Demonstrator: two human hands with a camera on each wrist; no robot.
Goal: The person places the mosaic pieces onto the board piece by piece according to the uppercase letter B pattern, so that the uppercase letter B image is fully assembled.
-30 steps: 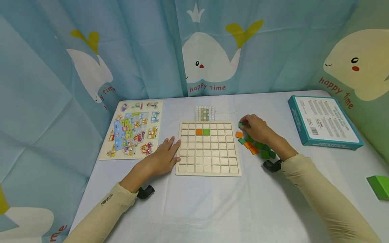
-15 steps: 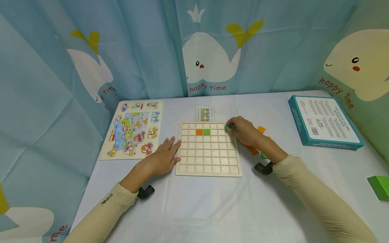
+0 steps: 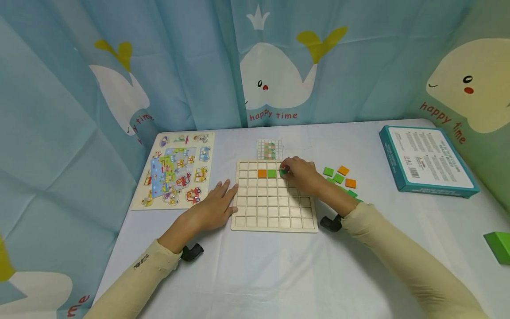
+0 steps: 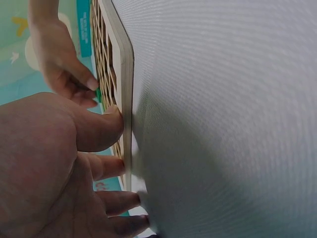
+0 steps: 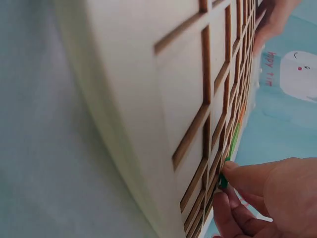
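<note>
A pale wooden grid board (image 3: 272, 211) lies at the middle of the table. An orange tile (image 3: 261, 173) and a light green tile (image 3: 272, 173) sit side by side in its second row. Just right of them, my right hand (image 3: 303, 176) pinches a dark green tile (image 5: 224, 179) between thumb and fingers, right at the grid cells. My left hand (image 3: 215, 207) lies at the board's left edge, fingers extended. In the left wrist view its thumb (image 4: 111, 121) touches the board's edge. A printed grid card (image 3: 269, 149) lies just behind the board.
Loose green and orange tiles (image 3: 338, 178) are scattered right of the board, some hidden under the right forearm. A picture puzzle board (image 3: 137, 202) stands left, a teal box (image 3: 432, 155) back right, and a green block (image 3: 498, 247) at the far right.
The right hand has moved left from the loose tiles to over the board, carrying the dark green tile to the cell beside the light green one. The left hand has stayed put.
</note>
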